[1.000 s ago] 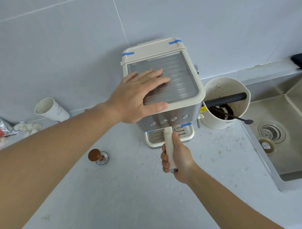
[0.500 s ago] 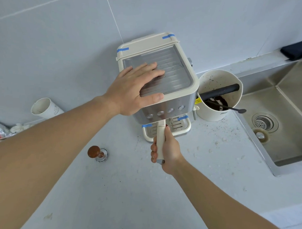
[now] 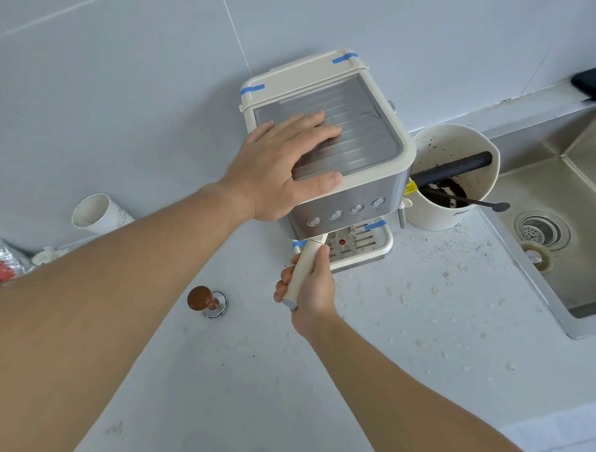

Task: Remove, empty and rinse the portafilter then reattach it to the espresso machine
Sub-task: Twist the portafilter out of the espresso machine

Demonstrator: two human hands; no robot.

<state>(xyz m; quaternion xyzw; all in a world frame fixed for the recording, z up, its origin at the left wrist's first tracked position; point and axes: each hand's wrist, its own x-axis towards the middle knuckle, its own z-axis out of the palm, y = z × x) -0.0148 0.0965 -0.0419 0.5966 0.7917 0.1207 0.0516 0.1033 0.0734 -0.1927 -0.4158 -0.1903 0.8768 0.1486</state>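
Observation:
A cream and steel espresso machine (image 3: pixel 367 133) stands against the wall. My left hand (image 3: pixel 282 164) lies flat on its ribbed top, fingers spread, thumb over the front edge. Below the front panel, my right hand (image 3: pixel 313 287) is closed around the cream handle of the portafilter (image 3: pixel 303 268). The handle slants toward the front left. Its basket end is hidden under the machine, above the drip tray (image 3: pixel 370 245).
A cream knock box (image 3: pixel 461 147) with a black bar, coffee grounds and a dark spoon stands right of the machine. A steel sink (image 3: pixel 566 242) with a drain lies at the right. A brown-handled tamper (image 3: pixel 204 300) and a tipped paper cup (image 3: pixel 94 215) sit left. Crumbs dot the counter.
The portafilter handle in my right hand has swung to the left, from pointing straight at me to slanting front left. My left hand stays flat on the machine top.

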